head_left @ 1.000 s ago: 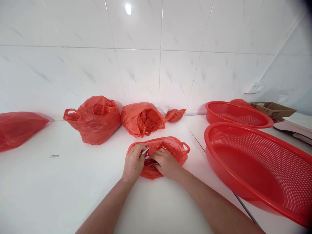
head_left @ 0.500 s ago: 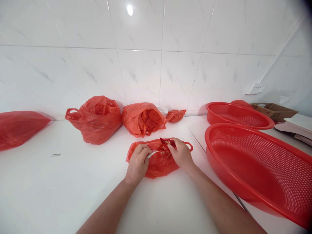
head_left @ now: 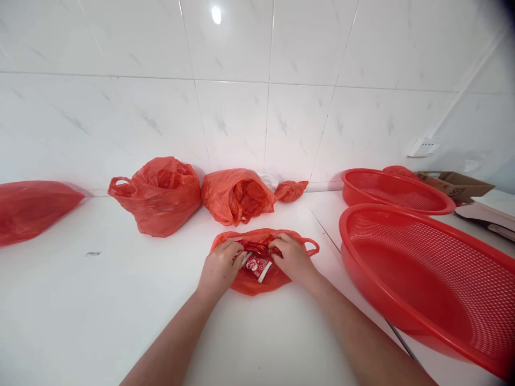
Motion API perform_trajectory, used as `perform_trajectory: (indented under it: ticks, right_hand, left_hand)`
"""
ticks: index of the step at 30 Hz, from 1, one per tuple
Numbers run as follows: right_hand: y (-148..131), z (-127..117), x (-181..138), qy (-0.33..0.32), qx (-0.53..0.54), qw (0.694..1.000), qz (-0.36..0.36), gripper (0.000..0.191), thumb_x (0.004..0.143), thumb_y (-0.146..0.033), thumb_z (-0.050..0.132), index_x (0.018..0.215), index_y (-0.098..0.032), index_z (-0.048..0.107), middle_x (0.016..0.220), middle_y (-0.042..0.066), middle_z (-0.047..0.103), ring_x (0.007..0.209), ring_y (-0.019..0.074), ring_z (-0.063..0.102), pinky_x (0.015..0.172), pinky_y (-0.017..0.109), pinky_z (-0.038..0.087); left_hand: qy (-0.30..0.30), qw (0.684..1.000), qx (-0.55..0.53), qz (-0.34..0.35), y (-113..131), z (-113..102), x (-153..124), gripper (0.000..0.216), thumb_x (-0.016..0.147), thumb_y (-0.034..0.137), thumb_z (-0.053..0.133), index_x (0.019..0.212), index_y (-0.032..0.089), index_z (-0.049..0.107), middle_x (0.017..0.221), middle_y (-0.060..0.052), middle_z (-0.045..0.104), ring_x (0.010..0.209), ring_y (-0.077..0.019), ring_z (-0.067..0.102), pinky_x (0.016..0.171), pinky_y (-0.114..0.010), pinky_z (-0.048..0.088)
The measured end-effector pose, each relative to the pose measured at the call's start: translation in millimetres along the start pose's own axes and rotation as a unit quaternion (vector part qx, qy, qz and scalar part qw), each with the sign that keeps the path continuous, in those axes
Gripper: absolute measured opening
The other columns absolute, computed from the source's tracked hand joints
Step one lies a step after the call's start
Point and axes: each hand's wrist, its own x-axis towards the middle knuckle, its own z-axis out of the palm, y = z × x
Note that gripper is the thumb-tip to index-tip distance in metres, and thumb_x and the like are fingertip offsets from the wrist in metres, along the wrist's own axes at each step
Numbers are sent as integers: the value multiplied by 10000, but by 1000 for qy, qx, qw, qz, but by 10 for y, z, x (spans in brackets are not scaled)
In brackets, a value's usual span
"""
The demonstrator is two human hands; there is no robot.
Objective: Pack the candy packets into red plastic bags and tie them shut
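In the middle of the table lies a red plastic bag (head_left: 257, 288), its mouth spread wide. Inside it a small red packet with white print and a white edge (head_left: 258, 267) shows, beside a glossy dark red packet (head_left: 257, 249). My left hand (head_left: 220, 265) reaches in from the left, thumb and fingers closed on a packet with a pale edge; most of it is hidden. From the right, my right hand (head_left: 293, 260) has its fingers curled and pinched at the glossy dark red packet. The bag's loop handle (head_left: 314, 246) sticks out beyond that hand.
Behind stand a bulging red bag (head_left: 161, 201), another red bag (head_left: 239, 195) and a small knotted one (head_left: 292, 191). Another red bag (head_left: 36, 212) lies far left. Two red baskets (head_left: 402, 279) (head_left: 398, 206) are at right, with a cardboard box (head_left: 456, 185) beyond.
My right hand has lowered its dark red packet into the bag. A red-and-white packet now shows between my hands. My left hand has shifted slightly left.
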Motion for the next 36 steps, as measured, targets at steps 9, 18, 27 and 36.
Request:
perform_trajectory:
  ticks: [9,18,27,36]
  right_hand:
    - [-25,119,-4,-42,-72,996,32,197,812,-155,513,910,-216,674,1110,77,594,975,218,576,779,332,448]
    - [-97,57,-6,58,12,998,13,222,884,-228,448,799,-206,653,966,45,611,867,171,577,751,322,458]
    - [-133,60,-28,74,203,974,71,195,855,-240,476,1008,-239,597,993,8,652,918,164,594,807,315,461]
    - [-125,-33,-11,113,241,958,107,126,838,-264,454,838,-217,571,817,9,635,757,173,580,699,305,454]
  left_hand:
    - [-37,997,57,-40,-157,77,-20,336,790,189,572,1126,198,572,1147,-94,605,1016,-236,576,845,-359,473]
    - [9,997,64,-48,-95,-6,16,241,888,243,414,1048,225,594,940,-51,679,795,-193,627,662,-298,472]
    - [36,997,54,-40,-69,-10,12,239,913,289,378,973,234,603,871,-19,683,764,-188,624,636,-287,459]
    - [48,998,31,-25,-62,-13,14,238,888,206,385,912,223,621,812,-25,669,753,-188,617,637,-295,470]
